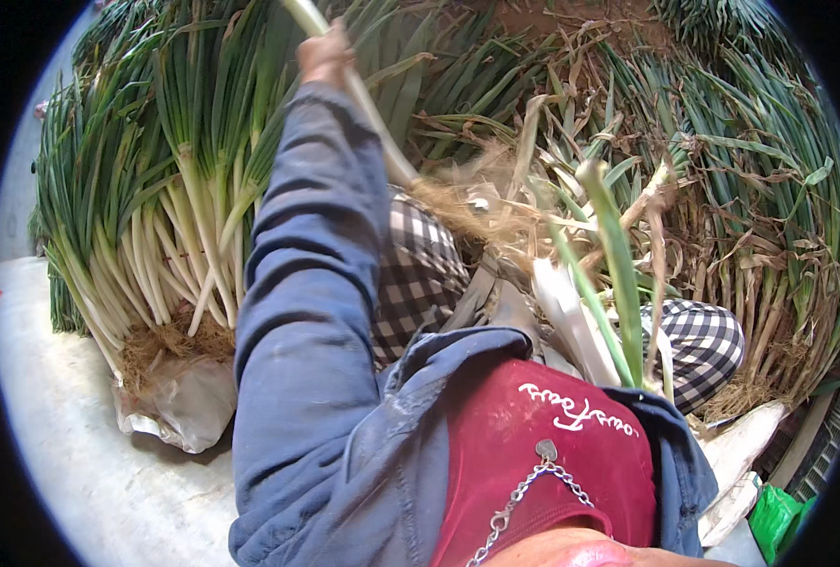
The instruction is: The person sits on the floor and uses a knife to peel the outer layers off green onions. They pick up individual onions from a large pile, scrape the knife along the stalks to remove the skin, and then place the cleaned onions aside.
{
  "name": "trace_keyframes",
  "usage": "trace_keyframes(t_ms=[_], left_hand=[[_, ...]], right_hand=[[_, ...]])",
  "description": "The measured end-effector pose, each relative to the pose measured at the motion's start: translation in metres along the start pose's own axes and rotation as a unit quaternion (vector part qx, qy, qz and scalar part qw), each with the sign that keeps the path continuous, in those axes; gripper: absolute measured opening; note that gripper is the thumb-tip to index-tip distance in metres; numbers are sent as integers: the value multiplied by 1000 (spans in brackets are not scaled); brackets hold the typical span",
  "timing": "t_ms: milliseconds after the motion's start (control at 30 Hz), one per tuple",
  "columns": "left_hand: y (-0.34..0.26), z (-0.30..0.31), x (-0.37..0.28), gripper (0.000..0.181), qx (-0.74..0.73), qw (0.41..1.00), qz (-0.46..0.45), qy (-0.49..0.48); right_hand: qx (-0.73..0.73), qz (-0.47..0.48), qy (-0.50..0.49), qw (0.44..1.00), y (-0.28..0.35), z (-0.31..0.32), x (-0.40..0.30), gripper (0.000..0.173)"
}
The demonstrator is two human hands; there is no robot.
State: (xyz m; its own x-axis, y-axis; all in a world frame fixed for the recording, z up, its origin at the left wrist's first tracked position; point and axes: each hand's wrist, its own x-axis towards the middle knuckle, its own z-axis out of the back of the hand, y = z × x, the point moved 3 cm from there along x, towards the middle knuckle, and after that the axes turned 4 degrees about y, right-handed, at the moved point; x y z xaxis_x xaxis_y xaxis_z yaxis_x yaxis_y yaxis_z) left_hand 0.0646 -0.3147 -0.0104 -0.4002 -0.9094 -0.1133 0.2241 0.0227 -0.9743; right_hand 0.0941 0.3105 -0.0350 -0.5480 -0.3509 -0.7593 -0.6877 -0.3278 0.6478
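My left hand (pixel 327 55), at the end of a blue denim sleeve, grips a long green onion (pixel 381 124) at the top of the picture. The onion's pale stalk slants down to the right. Its blurred roots (pixel 462 209) hang over my checked trouser leg (pixel 420 276). To the left of that arm stands a thick row of cleaned green onions (pixel 207 205), white stalks down and green leaves up. My right hand is out of view. Loose green and white onion leaves (pixel 615 283) rise in front of my chest, between my knees.
Untrimmed green onions (pixel 767 269) with dry brown leaves are heaped at the right. Withered leaf scraps (pixel 533 205) lie in the middle. Clear plastic (pixel 186 404) sits under the left roots on a pale floor (pixel 65 411). A green bag (pixel 778 514) lies at lower right.
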Motion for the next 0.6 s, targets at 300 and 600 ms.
trace_keyframes(t_ms=[300,600], left_hand=[[-47,-63,-40,10,-468,822,25,324],[-129,-65,-138,11,-539,630,27,559]], right_hand=[[-594,343,8,727,84,-93,12,26],[-404,359,-273,796,77,-78,131,47]])
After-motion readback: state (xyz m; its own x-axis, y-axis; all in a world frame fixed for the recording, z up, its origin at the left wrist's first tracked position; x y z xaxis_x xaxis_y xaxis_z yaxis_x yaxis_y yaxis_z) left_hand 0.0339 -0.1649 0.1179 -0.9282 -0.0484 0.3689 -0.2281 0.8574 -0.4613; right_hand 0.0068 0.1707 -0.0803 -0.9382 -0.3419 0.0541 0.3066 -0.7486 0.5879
